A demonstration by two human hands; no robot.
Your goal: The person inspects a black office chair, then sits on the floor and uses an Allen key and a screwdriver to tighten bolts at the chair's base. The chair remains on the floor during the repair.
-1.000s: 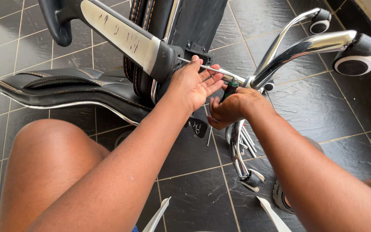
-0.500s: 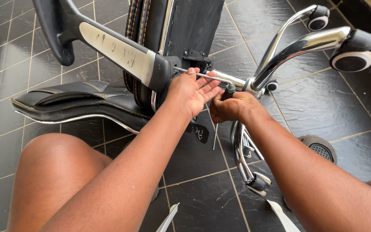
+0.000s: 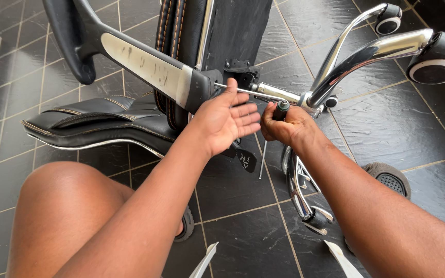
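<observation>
On a dark tiled floor (image 3: 233,190), a heavy, rigid black leather office chair (image 3: 130,116) lies overturned, the left hand (image 3: 227,121) open against its underside, the right hand (image 3: 284,126) clenching a slim screwdriver (image 3: 282,106) beside its chrome base (image 3: 366,51).

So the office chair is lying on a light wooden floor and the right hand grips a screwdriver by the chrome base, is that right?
Not quite: the head view shows dark glossy floor tiles, not light wood. The black office chair does lie there, and the right hand grips a screwdriver by the chrome base.
</observation>
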